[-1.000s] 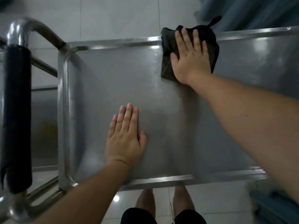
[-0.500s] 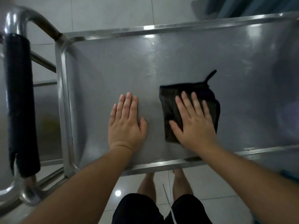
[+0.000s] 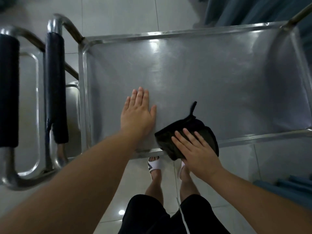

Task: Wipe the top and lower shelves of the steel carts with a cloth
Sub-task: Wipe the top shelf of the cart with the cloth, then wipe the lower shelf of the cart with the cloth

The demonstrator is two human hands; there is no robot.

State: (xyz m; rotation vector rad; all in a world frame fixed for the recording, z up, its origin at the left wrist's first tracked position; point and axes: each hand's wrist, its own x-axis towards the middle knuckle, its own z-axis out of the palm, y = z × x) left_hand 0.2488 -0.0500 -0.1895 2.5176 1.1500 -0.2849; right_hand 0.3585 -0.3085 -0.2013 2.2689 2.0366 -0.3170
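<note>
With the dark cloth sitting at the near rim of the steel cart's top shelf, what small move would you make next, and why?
Probably push the dark cloth away again, slightly rightward: the right hand presses it at the near rim, half overhanging, the left hand lies flat on the steel top shelf.

Cloth (image 3: pixel 190 132) black; cart shelf (image 3: pixel 211 81) silver-grey; handle grips (image 3: pixel 56 85) black.

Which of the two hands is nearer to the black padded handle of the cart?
Left. The left hand lies flat on the top shelf, a short way right of the padded handle. The right hand presses the cloth at the near rim, farther right.
</note>
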